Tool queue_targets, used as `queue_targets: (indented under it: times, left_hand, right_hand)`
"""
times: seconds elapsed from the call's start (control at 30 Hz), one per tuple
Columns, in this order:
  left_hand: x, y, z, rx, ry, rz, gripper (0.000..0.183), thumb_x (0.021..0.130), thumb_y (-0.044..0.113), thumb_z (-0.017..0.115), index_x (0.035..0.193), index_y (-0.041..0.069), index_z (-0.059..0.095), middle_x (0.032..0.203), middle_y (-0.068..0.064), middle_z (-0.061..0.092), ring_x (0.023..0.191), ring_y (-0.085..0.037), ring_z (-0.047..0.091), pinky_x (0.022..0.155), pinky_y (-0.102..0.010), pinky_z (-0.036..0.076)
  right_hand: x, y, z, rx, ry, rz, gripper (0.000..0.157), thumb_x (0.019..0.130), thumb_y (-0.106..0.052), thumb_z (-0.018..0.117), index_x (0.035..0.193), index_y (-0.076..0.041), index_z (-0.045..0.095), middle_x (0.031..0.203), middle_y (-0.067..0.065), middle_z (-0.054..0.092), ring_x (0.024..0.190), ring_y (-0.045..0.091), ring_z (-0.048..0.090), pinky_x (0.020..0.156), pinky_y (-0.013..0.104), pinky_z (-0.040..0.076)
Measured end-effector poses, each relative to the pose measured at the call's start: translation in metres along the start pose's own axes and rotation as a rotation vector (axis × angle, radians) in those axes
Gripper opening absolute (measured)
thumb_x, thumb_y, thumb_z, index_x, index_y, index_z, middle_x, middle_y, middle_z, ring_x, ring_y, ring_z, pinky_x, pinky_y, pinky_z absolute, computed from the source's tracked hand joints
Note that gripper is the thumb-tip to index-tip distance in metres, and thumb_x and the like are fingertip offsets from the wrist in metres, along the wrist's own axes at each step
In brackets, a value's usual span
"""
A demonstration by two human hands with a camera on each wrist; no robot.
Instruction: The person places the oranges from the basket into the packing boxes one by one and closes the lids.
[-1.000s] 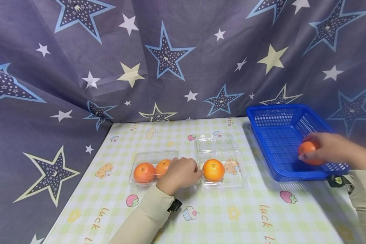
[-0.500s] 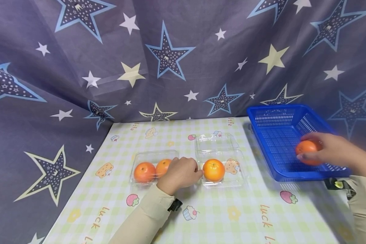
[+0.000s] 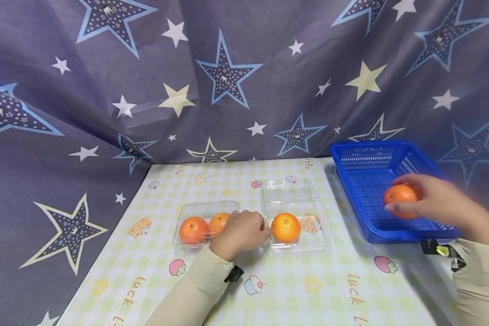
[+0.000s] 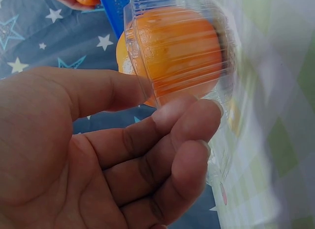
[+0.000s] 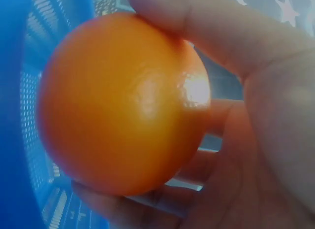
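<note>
In the head view my right hand (image 3: 442, 199) grips an orange (image 3: 400, 199) over the blue plastic basket (image 3: 395, 236); in the right wrist view thumb and fingers curl round the fruit (image 5: 123, 106). My left hand (image 3: 242, 233) pinches the near left edge of an open clear plastic clamshell box (image 3: 315, 242). Seen from the left wrist, thumb and fingertips meet at the ribbed wall (image 4: 177, 56), with an orange behind it. That orange (image 3: 285, 227) sits in the box's left half, and the raised lid (image 3: 289, 192) lies toward the back.
Left of my left hand stands a second clear box (image 3: 205, 206) with two oranges (image 3: 193, 230) in it, one partly hidden by the hand. A checked cloth (image 3: 301, 299) covers the table. A star-patterned curtain (image 3: 236, 127) hangs behind.
My right hand has moved left with the orange, from the basket's right side toward its middle. The left hand and both clear boxes have stayed in place.
</note>
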State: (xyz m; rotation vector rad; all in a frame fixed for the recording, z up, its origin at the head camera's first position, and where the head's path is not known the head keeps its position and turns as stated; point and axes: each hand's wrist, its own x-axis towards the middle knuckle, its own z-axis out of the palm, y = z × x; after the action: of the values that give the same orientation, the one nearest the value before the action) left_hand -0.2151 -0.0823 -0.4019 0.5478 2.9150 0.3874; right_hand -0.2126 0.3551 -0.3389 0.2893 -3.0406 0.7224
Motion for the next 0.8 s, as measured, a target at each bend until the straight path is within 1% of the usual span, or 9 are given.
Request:
queue_targets:
  times: [0.17,0.4,0.6,0.8]
  left_hand:
    - [0.000,-0.001,0.001,-0.012,0.011,0.009,0.050,0.097,0.040,0.063,0.054,0.019,0.050,0.051,0.006,0.036,0.055,-0.018,0.043,0.082,-0.040,0.035]
    - [0.000,-0.001,0.000,-0.011,0.017,0.022,0.051,0.097,0.041,0.063,0.053,0.019,0.046,0.051,0.007,0.034,0.055,-0.017,0.041,0.080,-0.039,0.034]
    - [0.000,-0.002,0.001,-0.009,0.023,0.022,0.048,0.096,0.042,0.063,0.056,0.020,0.049,0.053,0.007,0.038,0.057,-0.016,0.044,0.081,-0.039,0.035]
    - [0.000,-0.003,0.001,-0.016,0.027,0.020,0.043,0.096,0.042,0.064,0.060,0.020,0.053,0.055,0.006,0.044,0.058,-0.016,0.047,0.082,-0.040,0.036]
  right_hand:
    - [0.002,-0.005,0.004,0.005,0.031,-0.010,0.074,0.081,-0.053,0.084,0.134,-0.008,0.061,0.110,0.017,0.072,0.085,0.025,0.063,0.061,0.034,0.049]
    - [0.000,-0.021,0.004,0.040,0.037,-0.038,0.071,0.081,-0.051,0.086,0.134,-0.010,0.061,0.111,0.016,0.069,0.088,0.026,0.063,0.062,0.033,0.050]
    - [0.004,-0.034,0.004,0.050,0.054,-0.081,0.070,0.080,-0.049,0.087,0.132,-0.010,0.062,0.110,0.015,0.067,0.089,0.026,0.062,0.063,0.033,0.051]
    - [0.010,-0.042,0.006,0.059,0.079,-0.084,0.068,0.078,-0.049,0.089,0.129,-0.011,0.065,0.109,0.014,0.066,0.090,0.027,0.059,0.063,0.032,0.050]
